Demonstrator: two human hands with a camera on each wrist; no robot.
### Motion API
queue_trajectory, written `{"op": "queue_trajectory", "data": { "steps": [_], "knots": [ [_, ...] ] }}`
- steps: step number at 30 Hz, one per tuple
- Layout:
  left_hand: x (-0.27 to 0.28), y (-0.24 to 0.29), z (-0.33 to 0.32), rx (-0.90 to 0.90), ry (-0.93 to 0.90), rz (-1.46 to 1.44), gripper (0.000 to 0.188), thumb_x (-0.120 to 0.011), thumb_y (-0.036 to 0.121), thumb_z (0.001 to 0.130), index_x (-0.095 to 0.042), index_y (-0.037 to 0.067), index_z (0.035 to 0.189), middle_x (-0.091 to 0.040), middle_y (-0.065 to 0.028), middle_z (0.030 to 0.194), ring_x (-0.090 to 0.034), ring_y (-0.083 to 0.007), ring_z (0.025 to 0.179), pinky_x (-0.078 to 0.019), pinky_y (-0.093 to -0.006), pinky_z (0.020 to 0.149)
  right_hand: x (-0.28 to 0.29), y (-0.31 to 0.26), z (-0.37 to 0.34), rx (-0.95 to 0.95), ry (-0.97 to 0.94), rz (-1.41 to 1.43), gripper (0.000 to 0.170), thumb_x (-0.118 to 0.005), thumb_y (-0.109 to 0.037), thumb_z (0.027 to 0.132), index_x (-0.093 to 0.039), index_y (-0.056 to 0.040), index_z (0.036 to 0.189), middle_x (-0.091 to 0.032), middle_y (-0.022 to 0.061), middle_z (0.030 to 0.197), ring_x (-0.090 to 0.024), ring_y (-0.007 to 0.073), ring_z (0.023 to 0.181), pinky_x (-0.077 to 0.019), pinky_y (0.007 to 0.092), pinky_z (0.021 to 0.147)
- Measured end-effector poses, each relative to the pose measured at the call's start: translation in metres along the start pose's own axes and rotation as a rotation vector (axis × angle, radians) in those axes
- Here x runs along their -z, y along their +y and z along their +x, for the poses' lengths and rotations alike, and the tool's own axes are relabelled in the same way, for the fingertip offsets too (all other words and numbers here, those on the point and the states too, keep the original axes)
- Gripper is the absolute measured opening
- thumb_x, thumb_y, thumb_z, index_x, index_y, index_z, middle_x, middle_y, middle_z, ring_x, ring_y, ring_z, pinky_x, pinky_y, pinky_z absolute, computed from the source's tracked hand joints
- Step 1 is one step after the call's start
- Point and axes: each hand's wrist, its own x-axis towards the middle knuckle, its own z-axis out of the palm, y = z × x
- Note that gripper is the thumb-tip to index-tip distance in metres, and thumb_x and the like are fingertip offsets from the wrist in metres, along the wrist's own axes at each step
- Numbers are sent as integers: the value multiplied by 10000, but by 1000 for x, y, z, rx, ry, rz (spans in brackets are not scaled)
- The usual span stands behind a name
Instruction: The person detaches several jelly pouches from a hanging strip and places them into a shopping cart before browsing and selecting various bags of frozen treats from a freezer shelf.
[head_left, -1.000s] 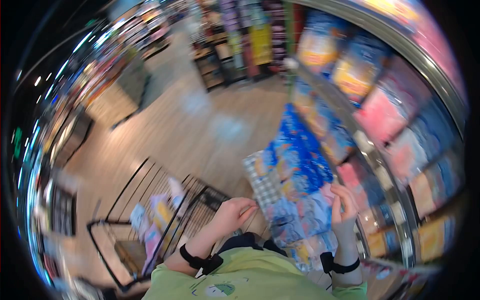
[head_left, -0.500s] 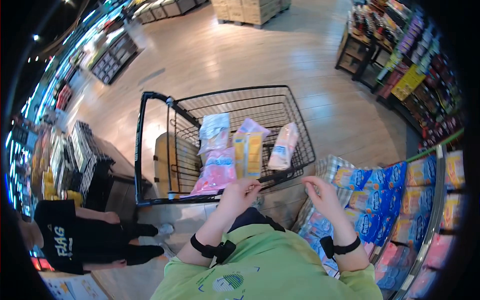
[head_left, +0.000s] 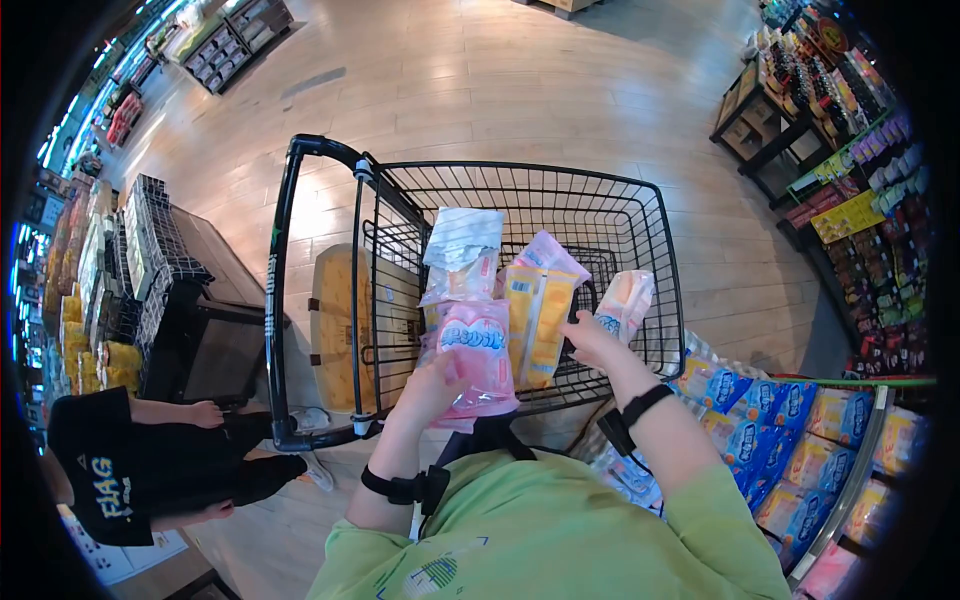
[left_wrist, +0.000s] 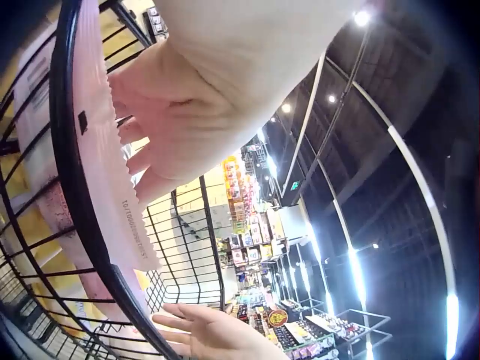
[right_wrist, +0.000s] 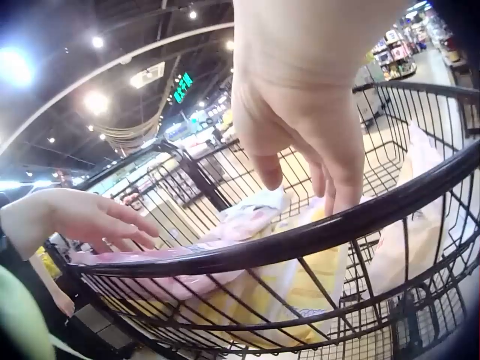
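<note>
A black wire shopping cart (head_left: 560, 172) holds several packets. My left hand (head_left: 430, 390) is at the near end of a pink packet (head_left: 478, 350), fingers loosely spread; the left wrist view shows the fingers (left_wrist: 135, 127) against the pink wrapper's edge. Over the near rim, my right hand (head_left: 597, 342) reaches down beside a yellow packet (head_left: 540, 318). Its fingers (right_wrist: 337, 180) hang relaxed and hold nothing in the right wrist view. A white packet (head_left: 465, 240) lies beyond the pink one, and a pale pink packet (head_left: 628, 300) leans at the cart's right end.
Shelves of blue and yellow packets (head_left: 765, 420) stand at the lower right. A person in a black shirt (head_left: 105, 470) stands at the lower left beside a display stand (head_left: 180, 290). Dark racks (head_left: 750, 120) are at the upper right, with wooden floor beyond the cart.
The view has swung from the shelf to the cart, which now lies nearer. Both hands have moved over the cart, the left to the pink packet and the right near the yellow one.
</note>
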Motion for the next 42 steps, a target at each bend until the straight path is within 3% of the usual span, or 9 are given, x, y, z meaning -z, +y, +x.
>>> {"op": "queue_trajectory", "data": {
  "steps": [7, 15, 20, 25, 27, 30, 34, 39, 42],
  "knots": [
    [-10, -10, 16, -158, 10, 210, 539, -673, 292, 775, -530, 36, 1227, -439, -258, 1315, -490, -430, 1140, -422, -458, 951, -18, -3, 70, -63, -246, 285, 598, -660, -216, 801, -427, 10, 1302, -522, 155, 1249, -489, 269, 1168, -461, 442, 839],
    [-8, 19, 32, -256, 35, -78, 432, -638, 244, 822, -562, 38, 1194, -517, -259, 1236, -512, -401, 1132, -425, -455, 946, -57, 21, 113, 137, 17, 438, 426, -685, -76, 768, -565, -6, 1170, -635, 108, 1076, -621, 231, 955, -505, 358, 761],
    [1, 52, 37, -184, -10, -307, 340, -561, 279, 904, -606, 14, 1113, -643, -175, 1045, -618, -326, 970, -483, -364, 817, -10, -31, 19, 290, 38, 435, 365, -633, -59, 812, -553, -2, 1163, -630, 106, 1074, -614, 226, 968, -486, 343, 820],
    [19, 88, 45, 348, -638, -1269, 747, -362, 668, 878, -510, 35, 1245, -609, -151, 1155, -585, -291, 1048, -461, -361, 834, 49, -64, -111, 850, 156, 26, 307, -619, -71, 842, -551, -50, 1141, -618, 120, 1129, -586, 221, 1046, -450, 336, 899],
    [19, 99, 45, 226, -854, -1409, 911, -294, 763, 823, -374, 26, 1352, -547, -173, 1246, -506, -323, 1155, -413, -473, 949, 67, -50, -139, 1473, 162, -63, 307, -646, -81, 795, -561, -53, 1088, -582, 156, 1179, -551, 304, 1110, -408, 433, 962],
    [27, 149, 26, 54, -937, -1892, 682, -444, 580, 894, -390, 62, 1334, -533, -151, 1258, -529, -284, 1150, -442, -467, 959, 95, -26, -188, 1631, 252, -662, 343, -650, -119, 726, -587, -128, 1063, -540, 79, 1270, -466, 309, 1211, -370, 475, 1004],
    [3, 164, 17, -49, -779, -1557, 451, -629, 53, 856, -437, 58, 1264, -578, -82, 1178, -590, -183, 1052, -521, -346, 858, 110, 21, -204, 1505, 574, -713, 494, -634, -73, 700, -574, -136, 1187, -488, 80, 1310, -398, 319, 1258, -374, 461, 1010],
    [-18, 196, 0, -113, -656, -1377, 436, -631, 72, 858, -450, 67, 1256, -591, -73, 1163, -590, -186, 1050, -520, -355, 859, 118, 76, -209, 1110, 696, -335, 507, -544, 17, 818, -476, -102, 1306, -351, 156, 1400, -412, 341, 1246, -368, 417, 1010],
    [-30, 217, -10, -146, -685, -1335, 443, -639, 64, 850, -454, 69, 1253, -595, -70, 1157, -590, -184, 1046, -520, -359, 855, 129, 91, -219, 715, 179, 660, 464, -394, -123, 969, -279, -41, 1411, -336, 97, 1432, -404, 233, 1273, -365, 390, 1015]
  ]
}}
